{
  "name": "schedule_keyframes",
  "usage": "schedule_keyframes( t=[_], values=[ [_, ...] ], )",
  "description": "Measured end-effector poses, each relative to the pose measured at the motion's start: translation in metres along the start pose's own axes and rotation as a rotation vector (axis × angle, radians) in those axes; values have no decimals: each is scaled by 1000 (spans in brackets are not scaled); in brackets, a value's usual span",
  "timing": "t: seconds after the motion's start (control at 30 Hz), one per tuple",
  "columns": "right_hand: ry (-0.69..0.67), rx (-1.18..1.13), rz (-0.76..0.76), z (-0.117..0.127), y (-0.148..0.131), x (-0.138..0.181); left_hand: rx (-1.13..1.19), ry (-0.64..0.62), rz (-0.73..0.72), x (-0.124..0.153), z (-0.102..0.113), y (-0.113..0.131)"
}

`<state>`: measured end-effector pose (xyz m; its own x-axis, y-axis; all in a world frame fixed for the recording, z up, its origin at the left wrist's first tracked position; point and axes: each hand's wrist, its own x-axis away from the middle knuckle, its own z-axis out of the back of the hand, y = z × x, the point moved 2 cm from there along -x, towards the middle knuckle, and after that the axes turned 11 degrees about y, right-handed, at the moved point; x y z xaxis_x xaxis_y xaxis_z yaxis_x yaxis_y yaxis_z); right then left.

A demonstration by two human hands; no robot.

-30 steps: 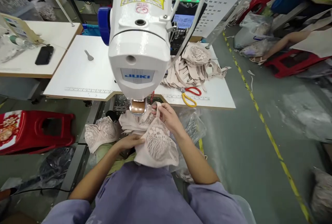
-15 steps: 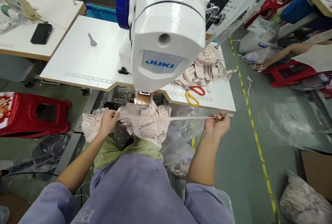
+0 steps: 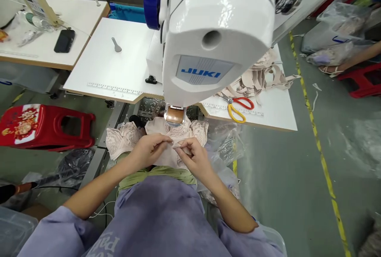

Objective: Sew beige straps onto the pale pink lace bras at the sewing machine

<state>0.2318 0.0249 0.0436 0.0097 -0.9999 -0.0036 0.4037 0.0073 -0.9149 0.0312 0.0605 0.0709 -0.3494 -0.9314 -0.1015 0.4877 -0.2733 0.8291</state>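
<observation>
A pale pink lace bra [image 3: 123, 140] lies across my lap, under the head of a white sewing machine [image 3: 214, 42]. My left hand [image 3: 151, 149] pinches a thin pale part of the bra, fingertips close together. Just to its right, my right hand [image 3: 193, 155] grips a small pale end of the same fabric between thumb and fingers. Both hands meet in front of the bra's cups, nearly touching. What exactly lies between the fingertips is partly hidden.
Scissors [image 3: 238, 108] with red and yellow handles lie on the white table [image 3: 276, 110], near a heap of beige straps [image 3: 258, 78]. A grey tool [image 3: 116, 45] is on the left side. A red stool [image 3: 50, 126] stands left; plastic bags [image 3: 223, 145] hang right of my lap.
My right hand has come in from the far right to meet my left hand, and the stretched strap is slack now. My left hand has shifted right. The view has shifted too.
</observation>
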Motion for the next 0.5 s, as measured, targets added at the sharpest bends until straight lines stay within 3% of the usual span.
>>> schedule_keyframes(
  t=[0.13, 0.5],
  values=[
    [-41, 53, 27, -1, -8, 0, -55, -85, 7, 2, 1, 16],
    [-214, 74, 42, 11, -24, -15, 44, 57, 79, 8, -11, 6]
  ],
)
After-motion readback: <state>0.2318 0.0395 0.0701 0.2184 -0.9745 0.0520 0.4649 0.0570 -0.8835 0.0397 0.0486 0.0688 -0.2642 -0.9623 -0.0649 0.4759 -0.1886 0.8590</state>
